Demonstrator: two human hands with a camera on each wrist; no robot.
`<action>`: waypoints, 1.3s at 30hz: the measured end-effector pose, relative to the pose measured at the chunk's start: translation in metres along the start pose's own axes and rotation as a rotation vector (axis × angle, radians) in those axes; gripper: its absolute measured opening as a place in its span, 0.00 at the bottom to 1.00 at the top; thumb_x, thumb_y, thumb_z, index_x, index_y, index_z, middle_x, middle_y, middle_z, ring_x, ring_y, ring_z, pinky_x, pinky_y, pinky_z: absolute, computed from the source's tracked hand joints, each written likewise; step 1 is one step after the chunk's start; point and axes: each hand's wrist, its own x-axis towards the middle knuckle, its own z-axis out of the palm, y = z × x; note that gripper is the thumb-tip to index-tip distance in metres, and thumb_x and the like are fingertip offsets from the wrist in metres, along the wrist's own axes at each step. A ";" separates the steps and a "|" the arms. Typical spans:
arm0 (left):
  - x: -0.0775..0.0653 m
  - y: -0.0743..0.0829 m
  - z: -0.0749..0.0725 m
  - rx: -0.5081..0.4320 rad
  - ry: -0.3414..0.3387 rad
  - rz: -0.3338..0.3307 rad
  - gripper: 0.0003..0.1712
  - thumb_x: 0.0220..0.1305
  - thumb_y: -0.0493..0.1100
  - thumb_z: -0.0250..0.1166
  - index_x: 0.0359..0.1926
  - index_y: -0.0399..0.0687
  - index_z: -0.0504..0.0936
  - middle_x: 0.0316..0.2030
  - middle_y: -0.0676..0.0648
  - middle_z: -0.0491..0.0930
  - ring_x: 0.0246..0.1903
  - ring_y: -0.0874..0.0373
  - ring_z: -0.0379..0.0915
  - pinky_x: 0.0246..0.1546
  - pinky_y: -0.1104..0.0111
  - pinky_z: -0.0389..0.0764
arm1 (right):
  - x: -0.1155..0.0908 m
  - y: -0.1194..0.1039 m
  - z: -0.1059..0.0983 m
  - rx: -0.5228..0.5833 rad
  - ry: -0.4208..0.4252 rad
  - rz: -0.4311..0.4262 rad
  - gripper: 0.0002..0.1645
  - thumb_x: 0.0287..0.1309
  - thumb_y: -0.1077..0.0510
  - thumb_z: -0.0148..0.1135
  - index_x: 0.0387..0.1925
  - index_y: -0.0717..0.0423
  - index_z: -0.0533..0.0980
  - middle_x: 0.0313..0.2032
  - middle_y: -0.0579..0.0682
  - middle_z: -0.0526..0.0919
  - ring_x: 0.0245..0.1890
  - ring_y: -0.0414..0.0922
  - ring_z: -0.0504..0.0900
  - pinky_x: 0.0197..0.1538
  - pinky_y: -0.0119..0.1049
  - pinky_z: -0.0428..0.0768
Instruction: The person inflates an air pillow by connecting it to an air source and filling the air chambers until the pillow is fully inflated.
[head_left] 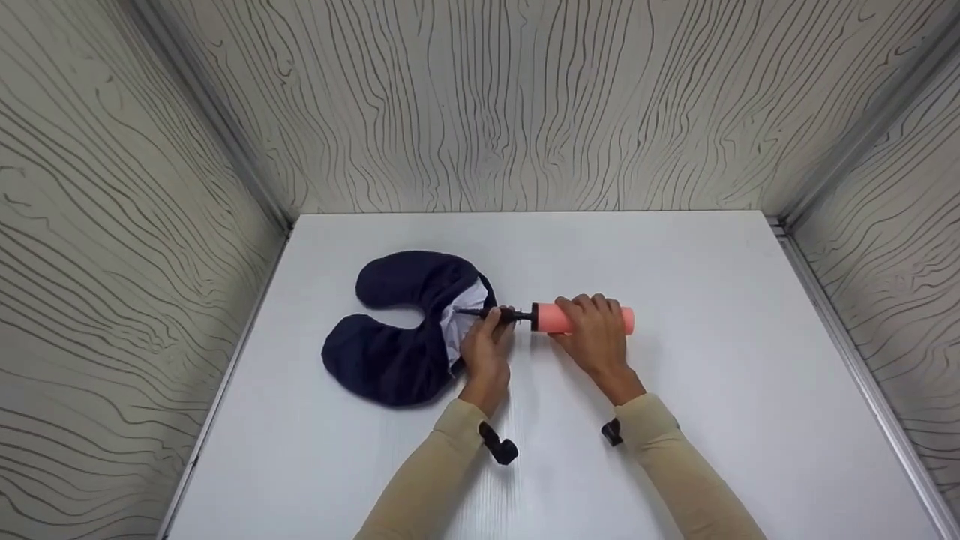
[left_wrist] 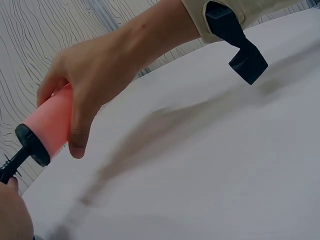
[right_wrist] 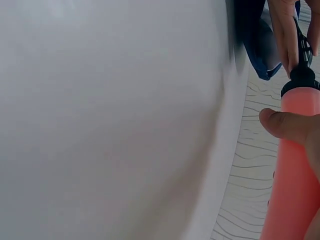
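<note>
Three walls, pale with dark wood-grain lines, at 9, 12 and 3 o'clock in the head view; two grey corner strips at 10 and 2. One table, white, plain, soft arm shadows on it. Two tan sleeves, in from 6 and 5 o'clock. One navy U-shaped pillow, lying on the table at 9 o'clock from the pump, gap of the U facing 9. One hand pump, held just above the table, coral barrel toward 3, black end toward 9. Two hands: right hand wrapped round the barrel, fingers curled over, thumb on the near side; left hand at its 9 o'clock, pinching the pump's black handle between thumb and fingers, by the pillow edge. One white patch, cloth-like, at the pillow's 3 o'clock side. Two black wrist mounts, one per arm. One thin black nozzle, from the left hand toward 9 over the white patch; tip too small to tell if seated or just touching.
</note>
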 end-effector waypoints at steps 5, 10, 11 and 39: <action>0.000 0.002 0.001 0.015 0.000 -0.006 0.03 0.72 0.31 0.67 0.41 0.33 0.83 0.33 0.46 0.89 0.38 0.56 0.89 0.58 0.56 0.89 | 0.005 -0.009 0.004 0.006 0.007 -0.028 0.35 0.44 0.49 0.90 0.56 0.50 0.85 0.45 0.55 0.90 0.46 0.58 0.83 0.55 0.57 0.82; 0.003 0.004 -0.001 0.029 -0.009 -0.009 0.03 0.71 0.31 0.68 0.41 0.32 0.84 0.32 0.45 0.89 0.38 0.55 0.90 0.58 0.54 0.88 | 0.001 -0.003 0.003 0.015 0.001 -0.019 0.37 0.42 0.47 0.91 0.55 0.49 0.85 0.45 0.54 0.90 0.46 0.57 0.84 0.55 0.56 0.83; 0.004 0.004 -0.001 0.024 -0.009 -0.008 0.03 0.71 0.31 0.68 0.41 0.33 0.84 0.32 0.44 0.89 0.38 0.54 0.90 0.57 0.54 0.89 | 0.000 -0.001 0.003 0.020 -0.004 -0.016 0.37 0.42 0.47 0.91 0.56 0.49 0.85 0.46 0.54 0.90 0.46 0.57 0.84 0.55 0.56 0.83; 0.000 0.004 0.004 -0.002 -0.027 0.007 0.05 0.72 0.31 0.66 0.36 0.37 0.86 0.31 0.46 0.89 0.37 0.56 0.89 0.55 0.59 0.90 | -0.004 0.020 -0.012 0.032 -0.008 0.013 0.37 0.43 0.49 0.90 0.57 0.50 0.85 0.48 0.57 0.90 0.49 0.60 0.84 0.57 0.58 0.80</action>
